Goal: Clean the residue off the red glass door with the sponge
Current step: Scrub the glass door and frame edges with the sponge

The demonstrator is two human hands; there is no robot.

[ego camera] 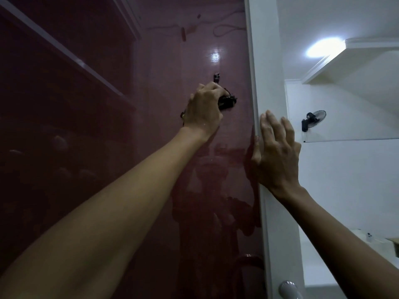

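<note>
— Where are your hands?

— My left hand [204, 106] is raised high on an outstretched arm, fingers curled round the sponge [226, 101], a dark ragged wad held against the door [172, 83]. The sponge sits in the upper part of the glass, near its right edge.

— And the other?

— My right hand [276, 152] is up too, lower than the left. Its fingers are straight and a little spread, lying flat on the white frame [259, 50] beside the glass, the thumb on the frame's inner edge. It holds nothing.

— Any residue?

— A dark speck [216, 77] just above the sponge, and reddish marks [184, 33] further up. Whether those sit on the glass I cannot tell.

— What of the surface and room?

— The glass is deep red and glossy; it throws back a lamp glare [214, 56] and a dim reflection of me. Right of the frame, white walls, a ceiling light [323, 46], a wall fan [313, 119], and a metal knob [288, 288] low down.
</note>
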